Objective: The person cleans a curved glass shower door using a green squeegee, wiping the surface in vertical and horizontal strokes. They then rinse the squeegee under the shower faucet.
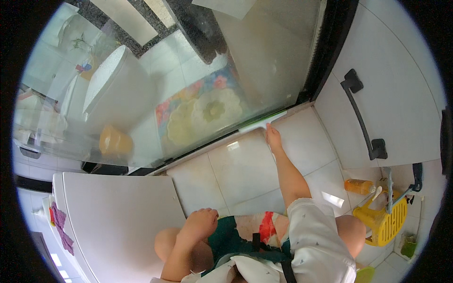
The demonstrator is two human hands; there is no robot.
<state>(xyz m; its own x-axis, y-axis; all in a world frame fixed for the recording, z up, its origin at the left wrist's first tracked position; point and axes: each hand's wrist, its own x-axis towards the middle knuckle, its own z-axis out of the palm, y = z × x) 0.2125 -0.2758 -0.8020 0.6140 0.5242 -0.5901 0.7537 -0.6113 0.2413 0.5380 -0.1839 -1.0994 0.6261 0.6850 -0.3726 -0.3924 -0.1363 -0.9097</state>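
My right hand (pixel 273 137) grips a white squeegee (pixel 260 124) with a green edge, at the foot of the glass panel (pixel 276 67). The squeegee's blade lies along the panel's bottom edge, just above the tiled floor (pixel 244 162). My left hand (pixel 205 218) rests near my left knee with its fingers curled, and nothing shows in it. Through the glass a flowered mat (pixel 212 106), a white toilet (pixel 116 85) and a yellowish bin (pixel 115 140) are visible.
A white cabinet or appliance (pixel 120 219) stands at left, with a purple cloth (pixel 61 226) on it. At right are a wall with a black grab bar (pixel 361 120), an orange bottle (pixel 358 186) and a yellow plastic stool (pixel 385 223).
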